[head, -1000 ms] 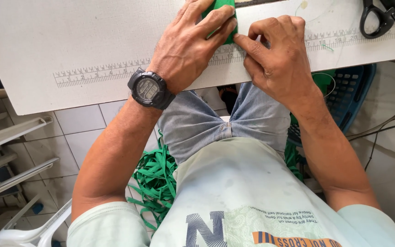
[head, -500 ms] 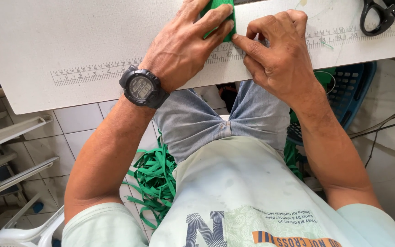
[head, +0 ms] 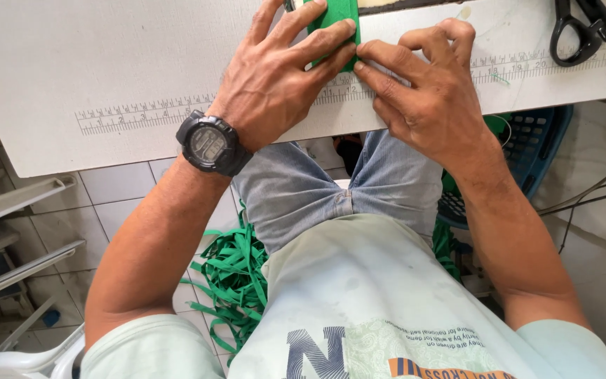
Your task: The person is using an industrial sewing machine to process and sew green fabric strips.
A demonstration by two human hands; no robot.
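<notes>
at the top centre of the frame both hands press a piece of green cloth (head: 337,28) flat on a white table (head: 106,63). the left hand (head: 275,77) lies spread over the cloth's left part, its fingers (head: 317,42) stretched across the green, palm down, not curled round anything. the right hand (head: 422,91) sits just right of it, its fingertips (head: 362,50) touching the cloth's right edge and meeting the left hand's fingers there; it pins rather than pinches, and neither hand is closed around the cloth. the cloth reaches past the top edge of the frame, so its full shape cannot be told. a printed ruler (head: 142,116) runs along the table's near edge, passing under both hands. a black watch (head: 212,144) sits on the left wrist. black scissors (head: 590,28) lie on the table in the upper right corner, well apart from the hands. below the table, in the middle of the frame, are the person's jeans (head: 317,189) and a pale shirt (head: 373,302). a heap of green strips (head: 236,281) lies on the tiled floor (head: 120,189) at lower centre-left, beside the leg. a blue basket (head: 534,140) stands under the table at the right, and cables (head: 590,196) run along the right edge. white plastic furniture (head: 15,210) fills the left edge.
</notes>
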